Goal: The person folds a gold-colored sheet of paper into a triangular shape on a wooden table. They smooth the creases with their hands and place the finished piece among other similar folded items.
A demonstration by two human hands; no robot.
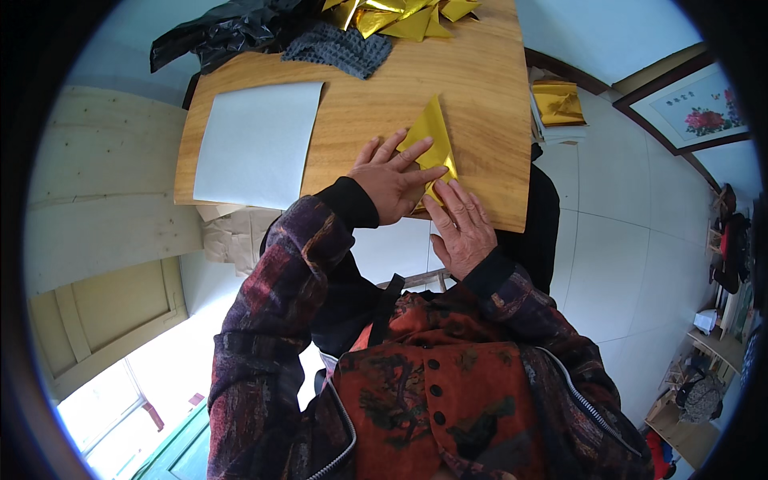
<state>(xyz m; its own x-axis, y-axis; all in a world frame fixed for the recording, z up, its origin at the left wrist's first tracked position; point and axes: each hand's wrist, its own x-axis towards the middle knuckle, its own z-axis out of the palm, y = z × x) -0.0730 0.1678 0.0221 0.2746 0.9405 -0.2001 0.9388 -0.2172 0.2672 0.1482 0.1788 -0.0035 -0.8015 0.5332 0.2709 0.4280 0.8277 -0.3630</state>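
A piece of gold foil paper [433, 124], folded to a pointed triangle, lies near the front edge of the wooden table. My left hand [392, 178] rests flat over its left side with the fingers spread. My right hand [462, 228] reaches its fingertips to the paper's lower corner, with the fingers stretched out and the thumb apart. Part of the paper is hidden beneath the left fingers. Left of my hands lies a pale silver-grey sheet [254, 144], flat on the table.
Several gold folded pieces [400, 18] are heaped at the table's far side. Beside them are a dark grey textured cloth [340, 50] and a black plastic bag [232, 34]. More gold paper [558, 102] sits on a stack right of the wooden table [488, 88].
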